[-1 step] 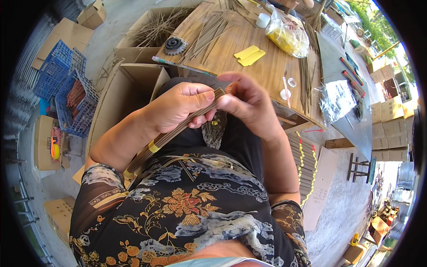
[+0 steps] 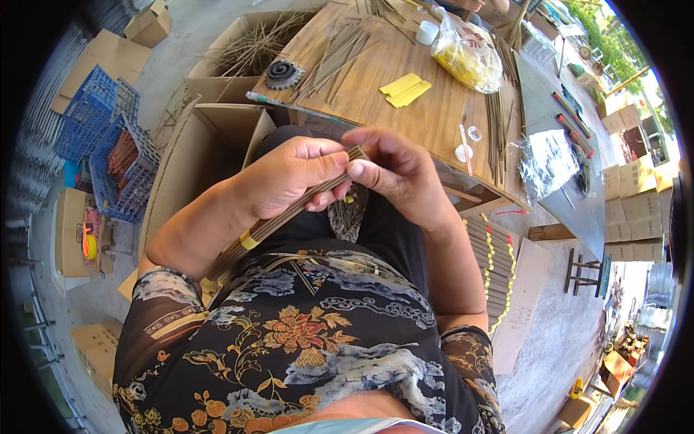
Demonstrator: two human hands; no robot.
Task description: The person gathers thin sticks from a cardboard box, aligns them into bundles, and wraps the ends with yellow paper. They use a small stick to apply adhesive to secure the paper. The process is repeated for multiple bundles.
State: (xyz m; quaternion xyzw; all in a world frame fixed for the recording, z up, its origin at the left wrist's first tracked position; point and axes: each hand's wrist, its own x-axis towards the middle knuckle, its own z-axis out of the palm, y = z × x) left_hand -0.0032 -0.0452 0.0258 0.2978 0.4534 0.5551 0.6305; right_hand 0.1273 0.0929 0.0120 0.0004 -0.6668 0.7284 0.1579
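Observation:
A bundle of thin brown incense sticks (image 2: 289, 215) slants across my lap, its lower end running down to my left side. A yellow band (image 2: 249, 239) wraps around it below my hand. My left hand (image 2: 296, 176) is closed around the upper part, thumb on top and fingertips showing beneath. At the top end, my right hand (image 2: 396, 172) curls its fingers about the stick tips, its thumb pressed close to them. Those fingers partly cover the tips.
A wooden table (image 2: 412, 54) ahead carries loose sticks, yellow paper strips (image 2: 405, 90) and a plastic bag (image 2: 468, 54). An open cardboard box (image 2: 173, 170) stands at my left, with blue crates (image 2: 123, 173) beyond. Banded stick bundles (image 2: 486, 267) lie at right.
My right hand has tilted slightly, its raised fingers lowering and curling toward the stick tips. The left hand and the bundle stay practically in place.

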